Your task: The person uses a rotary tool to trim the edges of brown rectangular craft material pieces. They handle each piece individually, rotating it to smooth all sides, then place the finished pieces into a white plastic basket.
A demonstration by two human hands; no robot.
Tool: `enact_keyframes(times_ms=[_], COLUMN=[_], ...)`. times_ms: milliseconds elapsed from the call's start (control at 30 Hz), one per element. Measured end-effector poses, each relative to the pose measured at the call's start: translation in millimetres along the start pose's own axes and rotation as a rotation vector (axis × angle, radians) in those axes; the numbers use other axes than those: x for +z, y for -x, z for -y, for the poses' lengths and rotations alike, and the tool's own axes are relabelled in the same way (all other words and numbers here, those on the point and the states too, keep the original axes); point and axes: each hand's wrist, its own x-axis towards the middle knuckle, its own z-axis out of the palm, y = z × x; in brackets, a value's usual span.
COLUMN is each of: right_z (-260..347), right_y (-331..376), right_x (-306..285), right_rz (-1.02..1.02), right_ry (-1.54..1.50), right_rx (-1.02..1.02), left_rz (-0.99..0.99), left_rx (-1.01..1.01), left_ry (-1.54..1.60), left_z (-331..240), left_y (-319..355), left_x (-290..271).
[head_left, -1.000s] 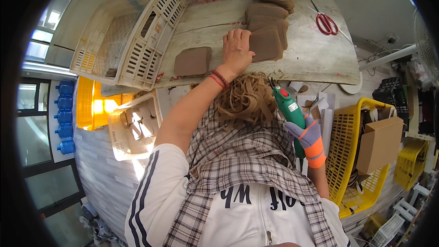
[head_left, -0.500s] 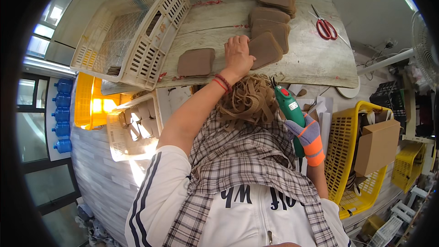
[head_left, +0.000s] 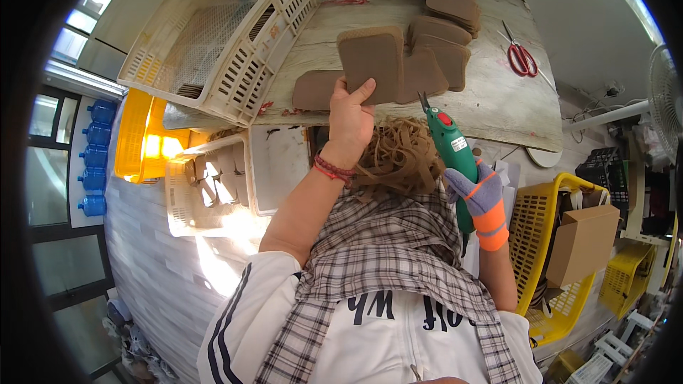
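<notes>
Fingers of left hand (head_left: pixel 350 115) clamped on brown leather piece (head_left: pixel 371 62), lifted above desk (head_left: pixel 491 110); gloved right hand (head_left: pixel 475 192) wrapped around green electric cutter (head_left: pixel 451 144), just beside.

A single head-worn fisheye camera looks steeply down, close over the wearer's chest and forearms, onto the wooden workbench (head_left: pixel 427 110) ahead.

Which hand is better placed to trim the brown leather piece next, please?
The right hand, probably: its gloved grip is shut on the green electric cutter, blade tip just beside the brown leather piece. The left hand is occupied holding that piece up.
</notes>
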Motion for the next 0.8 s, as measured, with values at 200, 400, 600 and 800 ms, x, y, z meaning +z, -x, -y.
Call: enact_keyframes(times_ms=[200,400,600,800], right_z=[15,14,15,19], right_y=[-5,-6,-6,-4], right_x=[13,15,14,12], right_rz=[0.043,0.070,0.063,0.026], right_ry=[-0.024,0.012,-0.010,-0.075], right_rx=[0.019,0.033,0.029,0.016], left_rz=[-0.027,-0.066,-0.067,-0.003], left_rx=[-0.040,-0.063,-0.148,-0.209], left_ry=[0.345,0.427,0.405,0.293], left_z=[7,13,20,30], left_y=[7,8,16,29], left_x=[-3,1,5,2])
